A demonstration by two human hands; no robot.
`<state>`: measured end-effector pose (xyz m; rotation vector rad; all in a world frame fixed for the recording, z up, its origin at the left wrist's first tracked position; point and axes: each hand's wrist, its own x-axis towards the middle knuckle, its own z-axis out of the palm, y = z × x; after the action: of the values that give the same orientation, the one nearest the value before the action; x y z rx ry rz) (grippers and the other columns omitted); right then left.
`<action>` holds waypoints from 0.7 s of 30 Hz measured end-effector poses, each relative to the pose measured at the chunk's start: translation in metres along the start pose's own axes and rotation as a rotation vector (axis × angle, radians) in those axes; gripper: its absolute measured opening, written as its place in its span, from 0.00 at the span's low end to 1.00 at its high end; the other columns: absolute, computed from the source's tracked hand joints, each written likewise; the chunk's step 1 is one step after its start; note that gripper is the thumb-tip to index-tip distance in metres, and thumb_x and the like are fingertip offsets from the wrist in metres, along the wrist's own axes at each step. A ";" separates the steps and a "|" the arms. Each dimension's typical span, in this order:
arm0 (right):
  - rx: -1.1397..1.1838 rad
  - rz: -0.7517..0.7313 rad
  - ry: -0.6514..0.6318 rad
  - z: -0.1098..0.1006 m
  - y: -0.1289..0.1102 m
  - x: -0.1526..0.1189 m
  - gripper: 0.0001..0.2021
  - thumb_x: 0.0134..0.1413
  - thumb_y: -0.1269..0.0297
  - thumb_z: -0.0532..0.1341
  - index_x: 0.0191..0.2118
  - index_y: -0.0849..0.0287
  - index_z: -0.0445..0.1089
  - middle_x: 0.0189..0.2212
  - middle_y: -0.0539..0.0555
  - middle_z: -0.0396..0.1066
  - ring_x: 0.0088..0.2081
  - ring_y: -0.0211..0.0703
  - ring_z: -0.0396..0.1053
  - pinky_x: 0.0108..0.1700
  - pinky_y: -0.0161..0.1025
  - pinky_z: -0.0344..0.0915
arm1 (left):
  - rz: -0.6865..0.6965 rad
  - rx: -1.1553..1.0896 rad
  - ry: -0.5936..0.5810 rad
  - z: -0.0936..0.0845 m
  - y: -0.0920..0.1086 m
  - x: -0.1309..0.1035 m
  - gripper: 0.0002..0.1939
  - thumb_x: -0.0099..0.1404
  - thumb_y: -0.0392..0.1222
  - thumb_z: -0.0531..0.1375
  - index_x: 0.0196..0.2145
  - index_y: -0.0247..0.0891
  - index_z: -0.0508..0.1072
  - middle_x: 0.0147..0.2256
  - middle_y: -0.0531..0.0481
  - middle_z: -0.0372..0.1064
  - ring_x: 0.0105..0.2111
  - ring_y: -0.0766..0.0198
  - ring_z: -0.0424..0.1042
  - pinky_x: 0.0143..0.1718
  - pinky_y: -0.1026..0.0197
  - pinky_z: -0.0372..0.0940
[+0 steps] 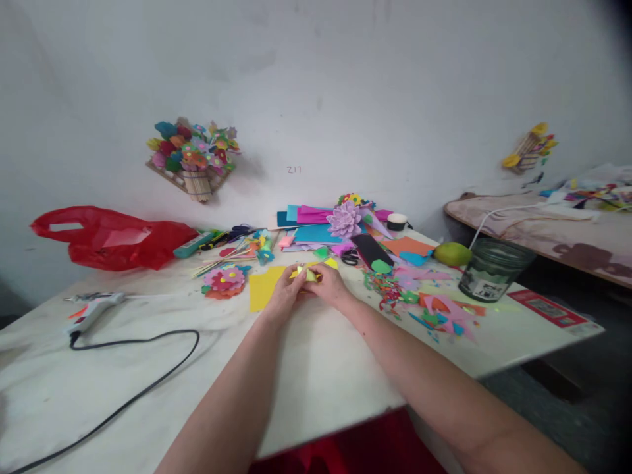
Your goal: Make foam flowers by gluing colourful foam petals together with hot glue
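Observation:
Both of my hands meet near the middle of the white table [326, 368]. Between the fingertips of my left hand [288, 289] and my right hand [330, 283] is a small pale yellow piece [309, 274], pinched from both sides. Its exact shape is partly hidden by the fingers. A flat yellow sheet [261, 291] lies under and to the left of my left hand, and more yellow shows behind my right hand. Black scissors [350, 257] rest just beyond my right hand.
A glue gun [96, 313] with a black cord lies left, below a red bag [118, 238]. Foam flowers [224, 282] sit left of the hands. To the right are a phone [372, 252], colourful scraps [444, 315], a green fruit [453, 254] and a dark jar [491, 271].

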<state>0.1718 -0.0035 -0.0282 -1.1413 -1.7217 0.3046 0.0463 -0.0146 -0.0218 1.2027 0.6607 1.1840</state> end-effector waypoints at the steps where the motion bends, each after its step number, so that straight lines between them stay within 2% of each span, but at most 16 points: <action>1: 0.001 -0.006 -0.001 0.001 0.000 0.000 0.10 0.40 0.63 0.64 0.31 0.61 0.69 0.31 0.53 0.70 0.33 0.39 0.66 0.34 0.37 0.63 | 0.004 0.005 -0.003 0.000 0.000 0.000 0.25 0.51 0.51 0.61 0.44 0.38 0.62 0.32 0.48 0.70 0.29 0.64 0.71 0.30 0.63 0.67; 4: -0.020 -0.019 0.026 0.001 0.002 0.002 0.10 0.40 0.62 0.63 0.31 0.60 0.69 0.30 0.53 0.69 0.33 0.39 0.65 0.35 0.37 0.63 | 0.006 0.019 0.031 0.001 0.000 0.001 0.28 0.52 0.53 0.60 0.48 0.38 0.60 0.31 0.47 0.70 0.28 0.64 0.72 0.29 0.62 0.67; 7: -0.082 0.001 0.129 -0.008 0.009 0.010 0.12 0.39 0.60 0.64 0.32 0.61 0.69 0.30 0.53 0.69 0.33 0.40 0.65 0.35 0.38 0.62 | -0.019 0.050 0.129 0.001 0.002 0.002 0.31 0.53 0.56 0.59 0.50 0.38 0.57 0.30 0.47 0.70 0.23 0.65 0.71 0.27 0.61 0.67; 9: -0.132 0.067 0.237 -0.020 0.016 0.019 0.13 0.40 0.59 0.63 0.33 0.61 0.69 0.32 0.55 0.68 0.34 0.41 0.65 0.36 0.38 0.62 | -0.024 0.088 0.216 0.001 0.002 0.003 0.31 0.53 0.57 0.58 0.49 0.38 0.57 0.29 0.47 0.70 0.22 0.65 0.71 0.26 0.61 0.66; 12: -0.219 0.205 0.284 -0.042 0.030 0.036 0.15 0.42 0.55 0.60 0.34 0.61 0.70 0.32 0.54 0.68 0.34 0.42 0.65 0.37 0.40 0.61 | 0.012 0.167 0.331 0.000 -0.001 0.006 0.29 0.53 0.59 0.56 0.46 0.38 0.59 0.26 0.48 0.69 0.19 0.65 0.69 0.22 0.63 0.64; 16: -0.394 0.339 0.222 -0.062 0.050 0.051 0.18 0.42 0.51 0.59 0.35 0.61 0.71 0.33 0.56 0.68 0.35 0.46 0.65 0.37 0.41 0.60 | 0.079 0.335 0.450 0.000 -0.009 0.014 0.22 0.55 0.57 0.55 0.41 0.38 0.63 0.26 0.48 0.70 0.19 0.66 0.68 0.18 0.66 0.59; 19: -0.565 0.348 0.103 -0.067 0.059 0.050 0.18 0.42 0.52 0.61 0.36 0.60 0.71 0.37 0.60 0.67 0.39 0.49 0.64 0.38 0.41 0.60 | 0.077 0.497 0.514 -0.001 -0.014 0.024 0.15 0.56 0.50 0.55 0.38 0.39 0.66 0.26 0.48 0.71 0.20 0.66 0.68 0.21 0.66 0.59; 21: -0.690 0.339 0.002 -0.070 0.062 0.046 0.18 0.42 0.55 0.61 0.39 0.61 0.71 0.40 0.62 0.67 0.43 0.52 0.63 0.40 0.43 0.59 | 0.055 0.605 0.511 -0.001 -0.016 0.031 0.13 0.55 0.46 0.56 0.38 0.39 0.67 0.27 0.48 0.72 0.24 0.64 0.69 0.25 0.64 0.60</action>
<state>0.2618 0.0450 -0.0092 -1.9373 -1.6694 -0.1072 0.0601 0.0164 -0.0318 1.4207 1.4532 1.4032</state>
